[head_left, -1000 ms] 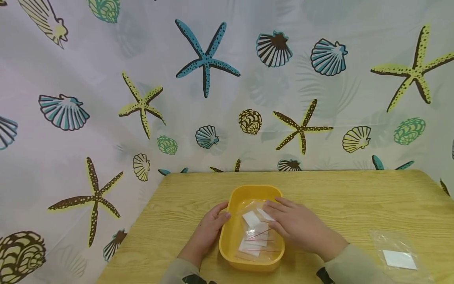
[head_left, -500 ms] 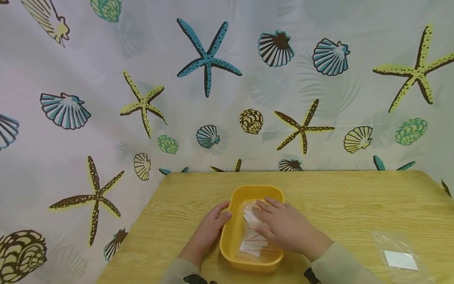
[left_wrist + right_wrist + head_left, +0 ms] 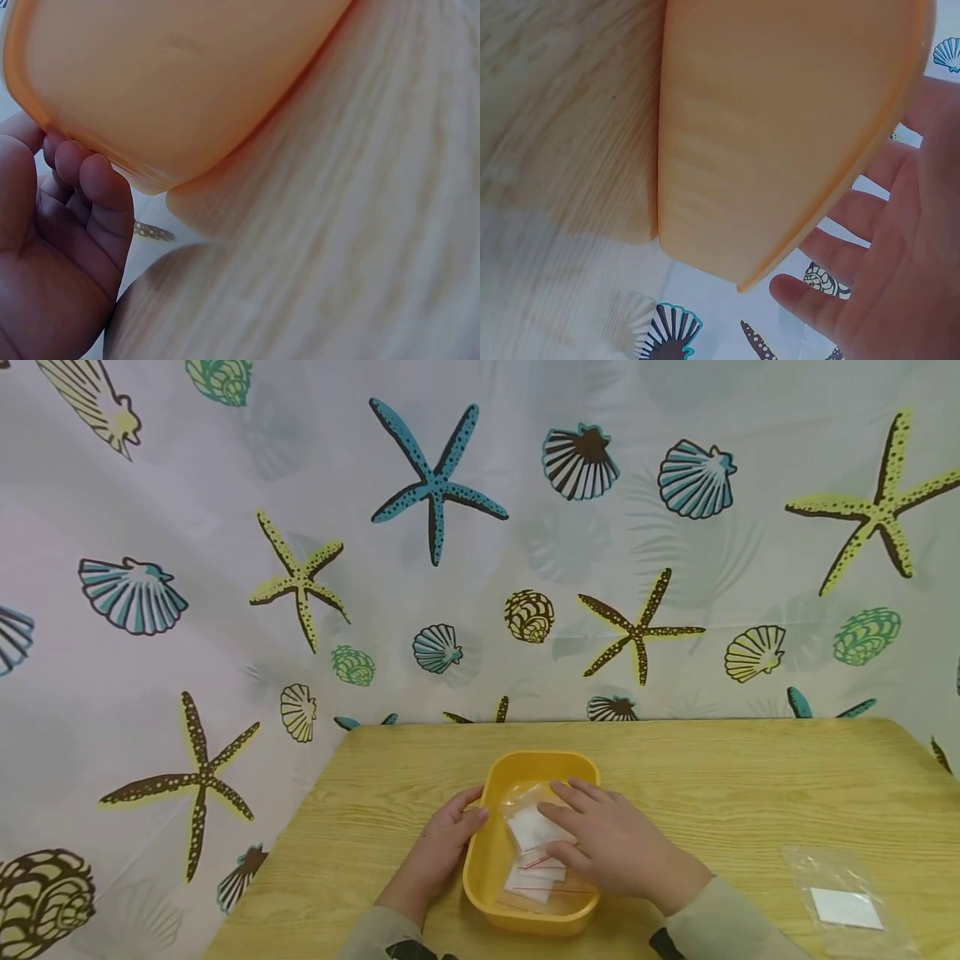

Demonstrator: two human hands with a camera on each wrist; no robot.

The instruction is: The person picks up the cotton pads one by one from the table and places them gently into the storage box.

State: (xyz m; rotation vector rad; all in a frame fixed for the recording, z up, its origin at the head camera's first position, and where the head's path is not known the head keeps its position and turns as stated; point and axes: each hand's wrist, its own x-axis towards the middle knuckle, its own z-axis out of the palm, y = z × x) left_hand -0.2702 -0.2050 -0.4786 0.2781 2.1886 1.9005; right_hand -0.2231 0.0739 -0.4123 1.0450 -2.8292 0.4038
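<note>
A yellow plastic tub (image 3: 543, 927) stands on the table. Inside it lie several clear zip bags (image 3: 534, 828) with white inserts and red seal lines, overlapping one another. My left hand (image 3: 444, 843) grips the tub's left side, thumb over the rim and fingertips against the outer wall (image 3: 180, 82). Over the tub's right rim reaches my right hand (image 3: 618, 847), its fingers spread and fairly straight above the bags, covering part of them. In the right wrist view those fingers (image 3: 847, 214) extend past the rim of the tub (image 3: 780, 135).
Another clear bag (image 3: 846, 907) with a white insert lies flat on the wooden table (image 3: 712, 777), right of the tub. A curtain (image 3: 480, 568) printed with shells and starfish hangs behind the table and along its left side.
My right hand has moved left over the tub, then back slightly. The upper bags have shifted beneath it, and a broader white insert shows. The left hand keeps its grip.
</note>
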